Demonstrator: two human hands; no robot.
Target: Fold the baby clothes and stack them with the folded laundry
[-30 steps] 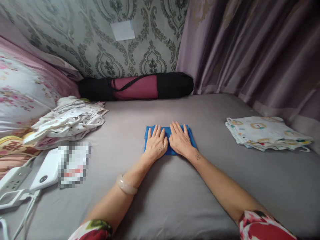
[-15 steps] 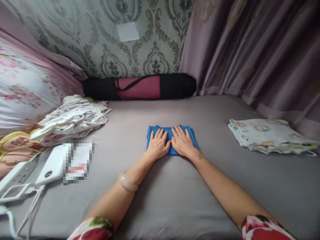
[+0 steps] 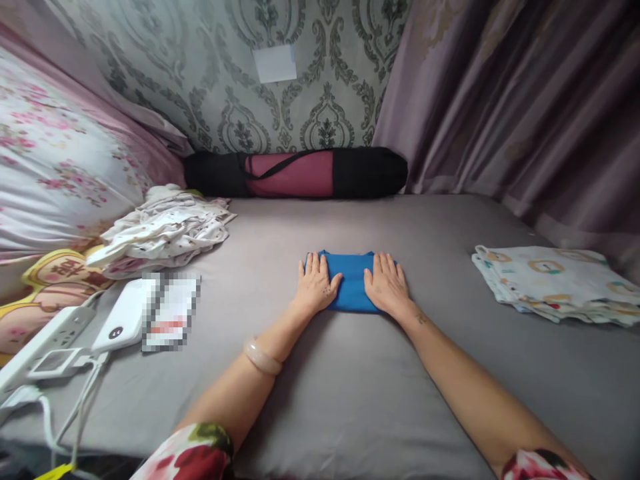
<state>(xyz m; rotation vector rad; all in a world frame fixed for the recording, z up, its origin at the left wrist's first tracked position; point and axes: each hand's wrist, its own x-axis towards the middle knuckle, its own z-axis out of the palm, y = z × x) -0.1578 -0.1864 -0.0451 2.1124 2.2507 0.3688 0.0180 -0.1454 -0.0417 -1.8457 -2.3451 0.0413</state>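
Note:
A blue folded garment (image 3: 353, 283) lies flat on the grey bed sheet (image 3: 360, 387) in front of me. My left hand (image 3: 318, 283) rests flat over its left edge, fingers stretched out and pointing away from me. On the opposite edge lies my right hand (image 3: 387, 283), palm down, its fingers straight and its thumb towards the middle. Both hands are open and touch the cloth without gripping it. The garment's side edges are partly hidden under them.
To the left are a heap of pale spotted cloths (image 3: 170, 227), a white power bank (image 3: 127, 313) and a power strip (image 3: 45, 347) with cables. Folded patterned cloths (image 3: 555, 273) lie at right. A black and maroon long bag (image 3: 295, 175) lies along the wall.
My hands have moved apart, from near the garment's middle out to its two side edges. The whole view has shifted slightly, so things appear further right.

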